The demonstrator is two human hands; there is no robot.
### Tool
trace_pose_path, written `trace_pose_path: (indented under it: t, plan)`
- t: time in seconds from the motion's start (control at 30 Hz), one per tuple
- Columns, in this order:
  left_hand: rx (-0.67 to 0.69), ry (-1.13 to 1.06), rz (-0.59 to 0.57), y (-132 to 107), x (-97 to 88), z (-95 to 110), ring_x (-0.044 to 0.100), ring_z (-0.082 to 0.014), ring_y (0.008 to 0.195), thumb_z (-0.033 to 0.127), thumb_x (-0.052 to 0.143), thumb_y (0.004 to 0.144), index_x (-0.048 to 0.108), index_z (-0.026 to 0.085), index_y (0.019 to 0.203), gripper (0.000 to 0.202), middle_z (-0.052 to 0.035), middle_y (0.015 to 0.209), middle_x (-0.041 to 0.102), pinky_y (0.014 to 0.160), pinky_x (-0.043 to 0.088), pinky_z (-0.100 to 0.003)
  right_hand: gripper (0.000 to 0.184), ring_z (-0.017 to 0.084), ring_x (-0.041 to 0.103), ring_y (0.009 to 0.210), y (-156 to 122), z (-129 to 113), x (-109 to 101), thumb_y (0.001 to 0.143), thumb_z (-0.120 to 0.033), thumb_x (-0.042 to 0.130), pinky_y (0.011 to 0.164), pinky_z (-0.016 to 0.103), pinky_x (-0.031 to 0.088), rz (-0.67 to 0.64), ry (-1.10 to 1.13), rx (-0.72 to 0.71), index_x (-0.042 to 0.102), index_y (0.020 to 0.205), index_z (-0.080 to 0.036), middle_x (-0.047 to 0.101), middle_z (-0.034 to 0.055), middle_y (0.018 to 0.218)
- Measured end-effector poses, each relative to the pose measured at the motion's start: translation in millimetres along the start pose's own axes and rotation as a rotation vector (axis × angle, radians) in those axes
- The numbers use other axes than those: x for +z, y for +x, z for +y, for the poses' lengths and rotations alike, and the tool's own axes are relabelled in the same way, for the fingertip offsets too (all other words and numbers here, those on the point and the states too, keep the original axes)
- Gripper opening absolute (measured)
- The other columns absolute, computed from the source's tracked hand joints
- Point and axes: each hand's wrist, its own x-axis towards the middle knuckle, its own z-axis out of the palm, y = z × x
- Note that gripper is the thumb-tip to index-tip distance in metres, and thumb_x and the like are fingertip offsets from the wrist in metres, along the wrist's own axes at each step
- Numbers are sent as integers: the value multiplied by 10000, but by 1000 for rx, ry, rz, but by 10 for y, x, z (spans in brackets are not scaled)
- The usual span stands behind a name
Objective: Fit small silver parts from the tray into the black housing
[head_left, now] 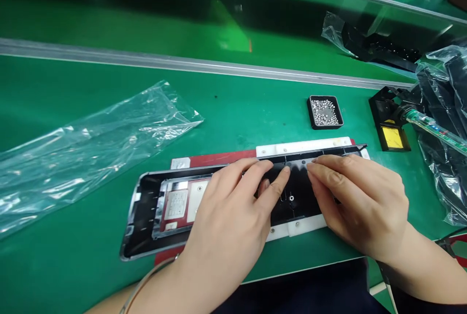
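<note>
A long black plastic housing [146, 207], its hollow inside facing up, lies across a red and white fixture [215, 159]. A rectangular opening near its left end shows the fixture beneath. My left hand [233, 202] rests over the middle of the housing, fingers apart, one fingertip touching the inner surface by the far edge. Just to the right, my right hand [361, 197] pinches thumb and fingers together against the same inner surface. Whatever is in that pinch is hidden. A small metal insert [291, 198] shows in the housing between my hands.
A small black tray [325, 112] of tiny metal parts stands behind the fixture. Further right are a soldering iron [438, 129] in its stand with a yellow sponge [392, 138], and plastic-wrapped black parts [443, 80]. A clear plastic bag [109, 143] lies at left.
</note>
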Motion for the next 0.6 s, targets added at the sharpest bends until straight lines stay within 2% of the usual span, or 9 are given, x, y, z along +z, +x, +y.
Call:
trace_pose_path:
  t: [0.1, 0.27, 0.4, 0.5, 0.6]
  plan:
    - [-22, 5, 4, 3, 13, -9, 574, -302, 1095, 68, 501, 873, 620, 207, 1271, 438, -124, 1130, 672, 832, 538, -472, 110, 179, 559, 817, 20, 13, 21, 1043, -6, 553, 678, 311, 421, 5, -2, 4, 661, 1031, -24, 583, 75, 1050]
    - [-9, -36, 50, 18, 34, -29, 575, -288, 1070, 60, 501, 877, 632, 186, 1236, 403, -124, 1141, 660, 819, 539, -448, 76, 168, 565, 834, 41, 28, -83, 1019, 15, 575, 699, 298, 447, 60, 7, 26, 637, 1021, -30, 581, 71, 1056]
    - [19, -32, 90, 18, 57, -59, 581, -306, 1059, 30, 533, 857, 636, 136, 1218, 390, -140, 1147, 643, 804, 532, -460, 119, 169, 589, 914, -5, 41, -247, 970, 49, 619, 796, 286, 495, 189, 47, 95, 634, 1045, -41, 582, 73, 1072]
    - [22, -20, 151, 27, 57, -77, 587, -319, 1052, 16, 566, 846, 633, 92, 1208, 376, -144, 1131, 651, 814, 507, -460, 137, 170, 598, 923, -133, 74, -350, 984, 31, 592, 823, 286, 503, 317, 35, 165, 660, 1056, -64, 591, 78, 1043]
    - [39, -79, 242, 36, 35, -71, 581, -313, 1067, 6, 593, 842, 634, 62, 1195, 360, -145, 1130, 655, 860, 474, -452, 65, 130, 592, 838, -382, 154, -385, 988, -82, 654, 710, 195, 469, 386, 48, 355, 708, 1002, -114, 603, 47, 969]
